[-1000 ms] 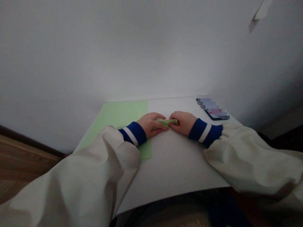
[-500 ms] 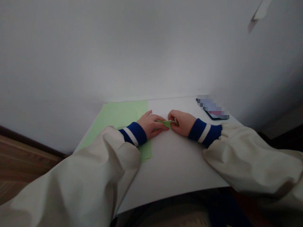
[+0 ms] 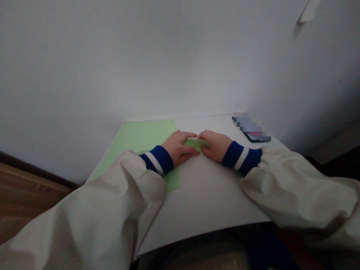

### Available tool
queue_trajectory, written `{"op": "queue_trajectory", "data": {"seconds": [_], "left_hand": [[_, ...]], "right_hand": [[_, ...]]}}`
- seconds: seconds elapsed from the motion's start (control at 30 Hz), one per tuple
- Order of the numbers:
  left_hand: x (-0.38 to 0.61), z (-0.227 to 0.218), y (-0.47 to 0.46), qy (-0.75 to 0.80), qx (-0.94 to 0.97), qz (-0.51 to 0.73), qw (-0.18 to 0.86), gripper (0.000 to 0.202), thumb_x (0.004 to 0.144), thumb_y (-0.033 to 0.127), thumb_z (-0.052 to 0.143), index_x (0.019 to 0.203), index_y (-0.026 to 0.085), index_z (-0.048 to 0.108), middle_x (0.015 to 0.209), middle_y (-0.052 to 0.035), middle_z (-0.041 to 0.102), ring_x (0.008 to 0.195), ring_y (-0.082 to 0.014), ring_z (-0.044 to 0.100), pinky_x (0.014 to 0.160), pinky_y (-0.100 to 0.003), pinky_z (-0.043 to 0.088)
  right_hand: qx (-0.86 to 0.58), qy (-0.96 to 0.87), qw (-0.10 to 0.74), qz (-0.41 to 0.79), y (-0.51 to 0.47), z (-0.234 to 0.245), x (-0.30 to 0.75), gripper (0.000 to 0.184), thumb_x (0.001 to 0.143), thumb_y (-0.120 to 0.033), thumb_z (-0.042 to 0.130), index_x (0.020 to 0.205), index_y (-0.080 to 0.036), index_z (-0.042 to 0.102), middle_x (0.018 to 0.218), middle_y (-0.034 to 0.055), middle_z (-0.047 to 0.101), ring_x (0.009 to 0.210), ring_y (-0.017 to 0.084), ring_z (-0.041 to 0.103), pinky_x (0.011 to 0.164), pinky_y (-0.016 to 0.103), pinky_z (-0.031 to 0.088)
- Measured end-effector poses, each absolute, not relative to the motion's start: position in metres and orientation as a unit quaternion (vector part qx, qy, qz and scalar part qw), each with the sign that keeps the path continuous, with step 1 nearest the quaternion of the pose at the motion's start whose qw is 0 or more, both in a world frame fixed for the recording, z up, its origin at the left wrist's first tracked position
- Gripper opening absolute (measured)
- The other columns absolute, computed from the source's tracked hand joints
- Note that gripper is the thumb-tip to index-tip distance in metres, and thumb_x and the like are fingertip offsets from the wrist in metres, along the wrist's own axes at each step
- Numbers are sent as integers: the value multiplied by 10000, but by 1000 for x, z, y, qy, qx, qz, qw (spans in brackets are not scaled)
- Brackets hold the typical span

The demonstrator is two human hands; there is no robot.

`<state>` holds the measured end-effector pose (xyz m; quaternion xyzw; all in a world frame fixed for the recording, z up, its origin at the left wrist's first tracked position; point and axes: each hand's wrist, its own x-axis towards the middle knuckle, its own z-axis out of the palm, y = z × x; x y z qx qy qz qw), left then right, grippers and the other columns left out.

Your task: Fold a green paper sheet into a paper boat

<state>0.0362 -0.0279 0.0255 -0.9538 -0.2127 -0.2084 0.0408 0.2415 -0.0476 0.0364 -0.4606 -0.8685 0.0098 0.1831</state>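
Note:
My left hand (image 3: 180, 147) and my right hand (image 3: 215, 144) meet at the middle of a white table (image 3: 208, 195). Between them lies a small folded piece of light green paper (image 3: 194, 143). Fingers of both hands are pinched on it, the left from the left side, the right from the right and on top. Most of the piece is hidden by my fingers. Under my left wrist lies a larger flat sheet of green paper (image 3: 140, 140). Both arms wear cream sleeves with blue and white cuffs.
A dark phone (image 3: 251, 129), its screen blurred, lies at the table's far right corner. A white wall rises right behind the table. Wooden floor (image 3: 25, 191) shows at the left. The table's near edge runs just above my lap.
My right hand has slid left along the folded piece, closing the gap to my left hand. The exposed strip of green between the hands has grown shorter.

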Motion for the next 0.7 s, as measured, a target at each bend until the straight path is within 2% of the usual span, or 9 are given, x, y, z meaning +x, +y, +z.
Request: {"op": "queue_trajectory", "data": {"seconds": [0.1,0.23,0.3,0.4,0.5,0.6,0.7], "left_hand": [[36,22,-25,-195,-959,-201,36,222,834,270,505,973,279,678,1232,-87,509,1075,-235,487,914,-450,376],[36,15,-24,-214,-960,-167,68,324,825,251,471,1118,278,608,1222,-99,522,1057,-258,491,908,-514,356],[36,14,-23,-220,-959,-160,84,364,844,268,436,1183,277,569,1209,-106,526,1046,-254,491,890,-487,372],[37,16,-24,-210,-960,-149,107,386,859,296,404,1215,280,550,1162,-110,539,995,-246,497,860,-444,389],[39,21,-27,-215,-961,-122,126,399,852,331,410,1228,290,537,1137,-113,543,967,-261,499,867,-487,370],[40,24,-33,-252,-953,-105,129,408,843,347,421,1230,269,526,1160,-109,535,1015,-275,486,927,-543,314],[40,25,-37,-278,-948,-99,116,423,839,341,430,1245,251,508,1182,-110,525,1049,-278,477,959,-556,286]], "right_hand": [[-439,-871,221,28,-49,37,242,145,719,-176,483,856,-166,530,822,46,577,704,138,494,633,251,361],[-436,-858,262,68,-50,38,243,89,715,-199,498,800,-170,506,659,-9,517,548,98,417,537,227,324],[-433,-855,272,82,-50,38,243,81,717,-202,497,792,-173,501,614,-28,491,515,89,399,518,220,313],[-428,-858,272,84,-51,38,243,68,723,-207,491,784,-177,494,603,-34,481,509,85,388,514,219,303],[-428,-859,268,80,-51,39,242,62,727,-211,489,779,-177,494,615,-29,484,521,87,389,523,221,305],[-434,-857,267,77,-51,39,242,56,739,-217,487,775,-176,497,640,-17,501,536,91,403,539,225,318],[-443,-855,258,73,-51,40,244,70,754,-229,486,793,-174,506,683,-2,533,559,96,433,562,232,334]]}}
